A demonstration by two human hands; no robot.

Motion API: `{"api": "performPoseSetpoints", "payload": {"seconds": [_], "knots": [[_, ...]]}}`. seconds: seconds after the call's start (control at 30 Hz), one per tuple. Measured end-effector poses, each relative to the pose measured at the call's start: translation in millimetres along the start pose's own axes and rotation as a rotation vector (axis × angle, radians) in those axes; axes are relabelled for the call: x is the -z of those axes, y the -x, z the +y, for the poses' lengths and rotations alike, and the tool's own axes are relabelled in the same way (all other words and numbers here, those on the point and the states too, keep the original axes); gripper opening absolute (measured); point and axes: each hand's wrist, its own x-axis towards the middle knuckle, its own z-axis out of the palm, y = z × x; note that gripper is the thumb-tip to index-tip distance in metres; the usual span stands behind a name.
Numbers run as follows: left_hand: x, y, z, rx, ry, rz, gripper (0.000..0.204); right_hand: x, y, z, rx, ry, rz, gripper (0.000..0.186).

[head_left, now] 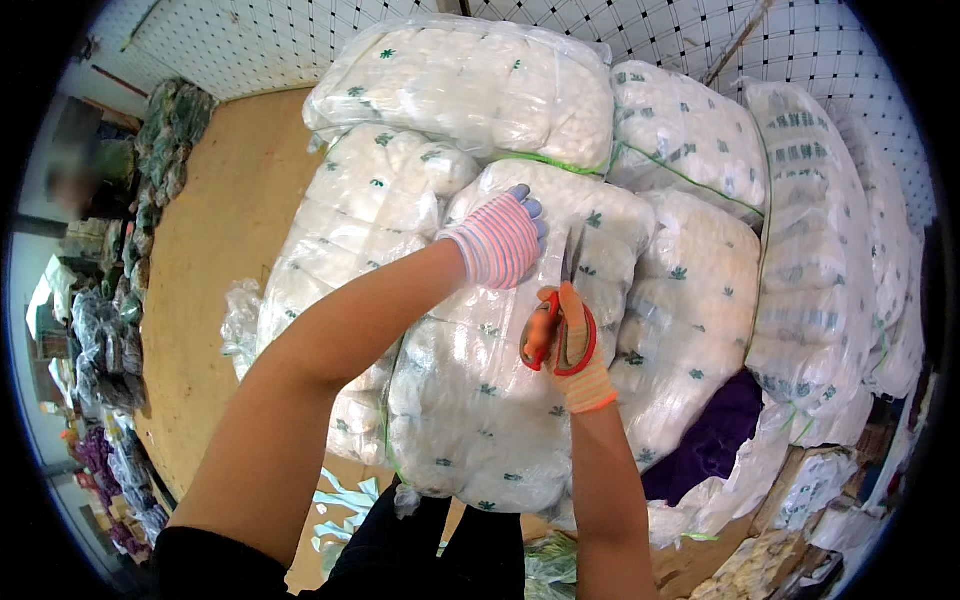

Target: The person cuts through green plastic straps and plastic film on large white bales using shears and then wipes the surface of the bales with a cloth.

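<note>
My left hand [500, 240], in a pink, white and blue striped glove, presses on the upper part of a bale [470, 350] wrapped in clear plastic with small green marks. Its fingers are bent down toward the wrap, and what they grip, if anything, is hidden. My right hand [578, 345], in an orange and tan striped glove, is closed round the red-handled scissors [570, 262]. Their blades point away from me over the same bale, just right of my left hand, and look slightly apart.
More wrapped bales [470, 85] are stacked behind and to the right, some tied with green straps [690, 180]. Dark purple cloth [710, 440] lies between bales at the lower right. Brown board flooring [220, 210] spreads to the left, with bagged goods [100, 340] beyond it.
</note>
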Motion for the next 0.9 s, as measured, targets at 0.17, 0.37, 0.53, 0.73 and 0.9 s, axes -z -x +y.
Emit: {"api": "performPoseSetpoints", "payload": {"seconds": [0.17, 0.37, 0.53, 0.73, 0.9], "knots": [[-25, -18, 7, 0.166, 0.017, 0.054, 0.022, -15, 15, -5, -0.062, -0.087, 0.024, 0.032], [-39, -47, 1, 0.73, 0.038, 0.365, 0.03, -5, 9, -5, -0.088, -0.095, -0.006, 0.039], [-25, -64, -33, 0.676, 0.294, -0.041, 0.018, -7, 4, -9, -0.088, -0.097, -0.037, 0.039], [-33, -68, -38, 0.624, 0.28, 0.003, 0.013, -9, -17, -13, -0.09, -0.175, -0.097, 0.04], [-27, -66, -36, 0.611, 0.283, 0.029, 0.014, -13, -38, -26, -0.083, -0.16, -0.026, 0.044]]}}
